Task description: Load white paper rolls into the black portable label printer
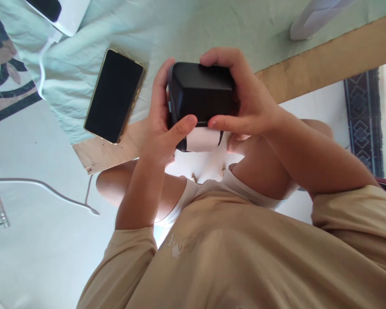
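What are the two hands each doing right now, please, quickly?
Left hand: closed around the left side of the black box.
Right hand: closed around the box's right side, thumb on its lower front edge.

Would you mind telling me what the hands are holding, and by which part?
Both hands hold a black box: the left hand grips its left end, the right hand its right end and top.

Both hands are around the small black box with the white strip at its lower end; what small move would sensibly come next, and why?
Probably the left hand steadies the small matte black box while the right hand frees the white paper strip. Both thumbs already meet on the edge just above that strip, which sticks out unheld.
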Motion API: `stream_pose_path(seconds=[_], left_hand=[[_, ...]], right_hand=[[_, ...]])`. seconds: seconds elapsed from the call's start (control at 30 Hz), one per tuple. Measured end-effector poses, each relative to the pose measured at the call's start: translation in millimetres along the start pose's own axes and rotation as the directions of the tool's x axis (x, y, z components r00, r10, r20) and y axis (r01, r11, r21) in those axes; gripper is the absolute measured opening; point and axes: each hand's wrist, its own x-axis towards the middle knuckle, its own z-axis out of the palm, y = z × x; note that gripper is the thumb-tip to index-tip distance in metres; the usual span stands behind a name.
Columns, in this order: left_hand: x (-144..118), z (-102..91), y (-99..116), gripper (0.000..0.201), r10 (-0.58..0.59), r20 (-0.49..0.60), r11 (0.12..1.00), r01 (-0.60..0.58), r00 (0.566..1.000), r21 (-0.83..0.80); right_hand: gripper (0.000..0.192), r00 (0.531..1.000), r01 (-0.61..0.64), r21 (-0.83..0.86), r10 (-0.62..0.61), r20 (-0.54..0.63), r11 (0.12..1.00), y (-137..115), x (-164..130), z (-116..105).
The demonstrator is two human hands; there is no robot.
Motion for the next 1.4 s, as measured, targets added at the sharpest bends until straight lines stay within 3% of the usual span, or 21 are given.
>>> stream_pose_path(seconds=[0.23, 0.37, 0.47, 0.57, 0.63, 0.8, 0.93, 1.2, 1.27, 1.4], left_hand=[[2.3, -1.7, -3.6, 0.059, 0.007, -0.019, 1.000, -0.007, 1.000, -0.011], [1.5, 1.1, -3.6, 0.069, -0.058, -0.108, 0.994, 0.047, 0.992, -0.098], [3.6, 6.8, 2.8, 0.040, -0.131, -0.136, 0.976, 0.103, 0.982, -0.190], [8.9, 12.8, 9.7, 0.024, -0.201, -0.216, 0.964, 0.153, 0.955, -0.217], [12.4, 15.8, 13.4, 0.027, -0.257, -0.266, 0.953, 0.198, 0.929, -0.232], [16.9, 17.5, 18.9, 0.050, -0.402, -0.217, 0.901, 0.341, 0.890, -0.269], [15.7, 16.3, 18.4, 0.045, -0.387, -0.191, 0.908, 0.337, 0.902, -0.250], [14.5, 9.2, 9.7, 0.041, -0.337, -0.224, 0.929, 0.284, 0.915, -0.236], [14.3, 9.4, 9.9, 0.039, -0.350, -0.238, 0.925, 0.296, 0.906, -0.236], [14.4, 14.7, 12.9, 0.032, -0.316, -0.367, 0.941, 0.240, 0.875, -0.238]], right_hand=[[0.078, 0.997, -0.077, -0.125, 0.080, 0.017, 0.989, -15.0, 3.6, -4.1], [0.065, 0.997, 0.046, -0.193, -0.056, -0.046, 0.980, -20.2, 1.3, -11.5], [0.059, 0.984, 0.113, -0.209, -0.138, -0.109, 0.971, -18.0, 1.0, -11.9], [0.048, 0.993, 0.044, -0.168, -0.062, -0.100, 0.985, -16.6, 2.1, -8.4], [0.051, 0.992, 0.039, -0.157, -0.057, -0.109, 0.987, -16.1, 3.0, -6.4], [0.077, 0.997, 0.056, -0.224, -0.067, -0.043, 0.973, -14.6, 5.6, -6.8], [0.086, 1.000, -0.013, -0.200, 0.016, 0.016, 0.980, -14.2, 8.0, -5.3], [0.082, 0.998, -0.034, -0.190, 0.025, -0.050, 0.981, -13.4, 7.7, 1.4], [0.079, 0.996, -0.024, -0.209, 0.007, -0.084, 0.978, -11.8, 7.8, 3.0], [0.082, 0.986, 0.112, -0.195, -0.133, -0.097, 0.974, -3.9, 9.0, 6.9]])
